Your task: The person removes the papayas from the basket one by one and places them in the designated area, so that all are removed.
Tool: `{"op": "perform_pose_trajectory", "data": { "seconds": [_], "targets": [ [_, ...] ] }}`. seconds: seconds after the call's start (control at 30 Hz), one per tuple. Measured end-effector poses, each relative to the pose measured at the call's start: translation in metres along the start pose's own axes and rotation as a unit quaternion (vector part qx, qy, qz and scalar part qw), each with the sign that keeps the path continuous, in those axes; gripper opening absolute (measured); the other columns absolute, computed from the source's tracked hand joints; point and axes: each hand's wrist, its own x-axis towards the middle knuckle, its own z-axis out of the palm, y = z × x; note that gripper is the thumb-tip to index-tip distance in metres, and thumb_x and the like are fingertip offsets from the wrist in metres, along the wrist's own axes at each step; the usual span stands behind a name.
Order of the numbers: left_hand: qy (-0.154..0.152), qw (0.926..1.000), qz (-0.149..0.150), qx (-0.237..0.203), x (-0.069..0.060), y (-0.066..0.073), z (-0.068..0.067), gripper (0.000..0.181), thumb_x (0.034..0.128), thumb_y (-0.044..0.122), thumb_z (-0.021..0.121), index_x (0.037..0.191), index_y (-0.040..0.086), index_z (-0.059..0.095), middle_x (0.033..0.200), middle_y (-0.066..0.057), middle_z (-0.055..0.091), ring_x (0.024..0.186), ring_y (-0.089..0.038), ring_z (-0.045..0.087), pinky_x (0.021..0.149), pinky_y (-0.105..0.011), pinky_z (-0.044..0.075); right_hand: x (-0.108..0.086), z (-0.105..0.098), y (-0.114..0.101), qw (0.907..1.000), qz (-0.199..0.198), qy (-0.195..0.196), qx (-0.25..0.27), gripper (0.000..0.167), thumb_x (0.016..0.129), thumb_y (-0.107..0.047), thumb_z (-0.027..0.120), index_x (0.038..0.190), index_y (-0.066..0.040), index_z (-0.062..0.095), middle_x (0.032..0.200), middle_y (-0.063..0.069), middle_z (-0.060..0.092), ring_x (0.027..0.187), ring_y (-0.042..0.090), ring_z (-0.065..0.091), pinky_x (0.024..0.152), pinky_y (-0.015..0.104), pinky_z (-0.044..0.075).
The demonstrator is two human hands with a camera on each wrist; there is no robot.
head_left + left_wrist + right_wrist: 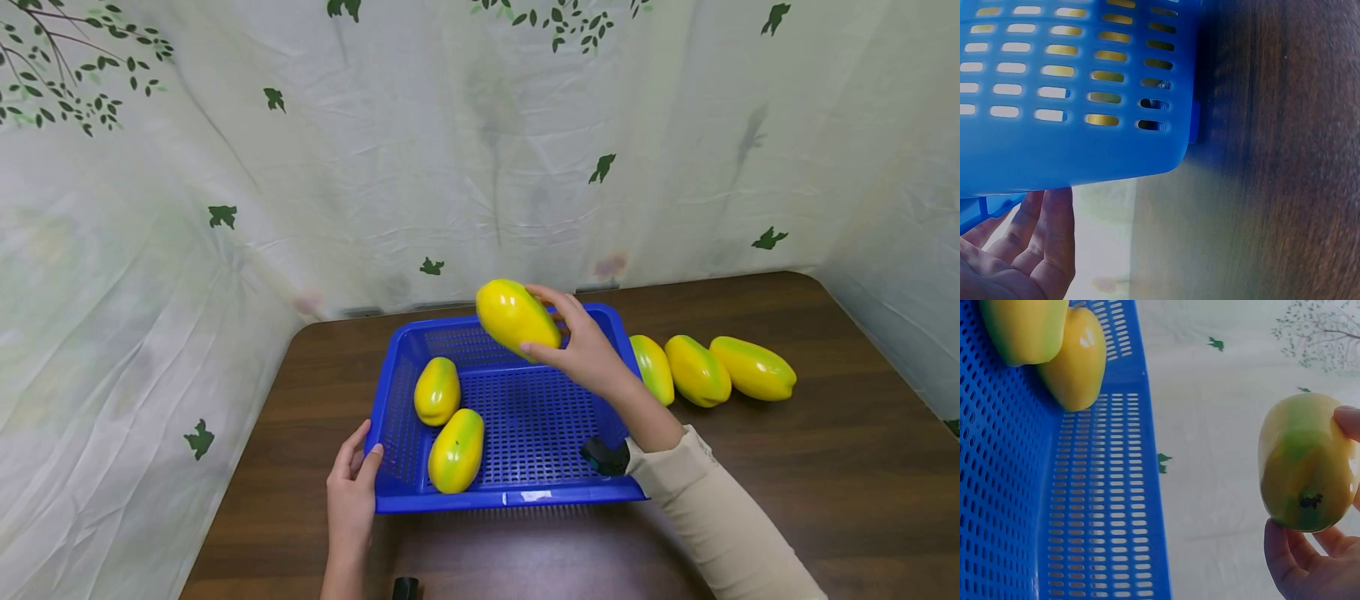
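Observation:
My right hand (573,337) holds a yellow-green papaya (517,317) above the back of a blue plastic basket (510,500). In the right wrist view, fingers and thumb curve round that papaya (1307,465), whose dark-spotted end faces the camera. Two more papayas lie inside the basket at its left: one papaya (437,392) farther back, another papaya (457,451) nearer the front. At the basket's front left corner, my left hand (352,487) grips the rim. The left wrist view shows the fingers (1057,237) against the rim, partly hidden by it.
Right of the basket, three papayas lie in a row on the brown wooden table (817,467): one papaya (654,371) partly behind the basket, a middle papaya (697,371) and an outer papaya (752,368). A leaf-patterned curtain (525,167) hangs behind the table.

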Motion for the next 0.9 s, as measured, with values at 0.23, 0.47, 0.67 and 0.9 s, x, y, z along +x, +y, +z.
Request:
{"op": "perform_pose_trajectory", "data": {
  "seconds": [0.23,0.47,0.67,0.9],
  "targets": [
    [-0.004,1.0,0.001,0.002,0.0,0.0,0.001,0.039,0.0914,0.027,0.052,0.129,0.019,0.049,0.109,-0.017,0.057,0.082,-0.015,0.055,0.066,-0.02,0.046,-0.01,-0.012,-0.004,0.9994,-0.004,0.035,0.002,0.065,0.078,-0.027,0.07,0.135,-0.028,0.038,0.123,0.004,0.041,0.098,0.025,0.043,0.076,0.042,0.041],
    [-0.005,1.0,-0.001,0.001,0.0,0.001,0.0,0.039,0.0913,0.027,0.053,0.129,0.019,0.049,0.108,-0.017,0.057,0.081,-0.016,0.055,0.066,-0.021,0.047,-0.021,-0.023,-0.007,0.9984,-0.004,0.056,0.0,0.064,0.078,-0.021,0.071,0.134,-0.026,0.041,0.124,0.003,0.039,0.099,0.022,0.041,0.077,0.042,0.038],
    [-0.006,1.0,-0.004,-0.001,0.0,0.001,0.0,0.04,0.0915,0.027,0.052,0.13,0.019,0.049,0.11,-0.016,0.056,0.083,-0.017,0.055,0.067,-0.02,0.046,-0.031,-0.029,-0.002,0.9978,-0.005,0.062,-0.023,0.065,0.078,-0.019,0.071,0.134,-0.026,0.04,0.125,0.004,0.039,0.102,0.023,0.04,0.081,0.042,0.035],
    [-0.007,1.0,-0.003,0.002,0.0,0.0,0.0,0.04,0.0915,0.028,0.052,0.13,0.02,0.049,0.112,-0.016,0.056,0.085,-0.018,0.054,0.068,-0.02,0.046,-0.045,-0.036,-0.017,0.9969,0.005,0.074,-0.026,0.065,0.077,-0.005,0.069,0.134,-0.013,0.04,0.126,0.012,0.039,0.103,0.027,0.038,0.082,0.043,0.031]
  ]
}}
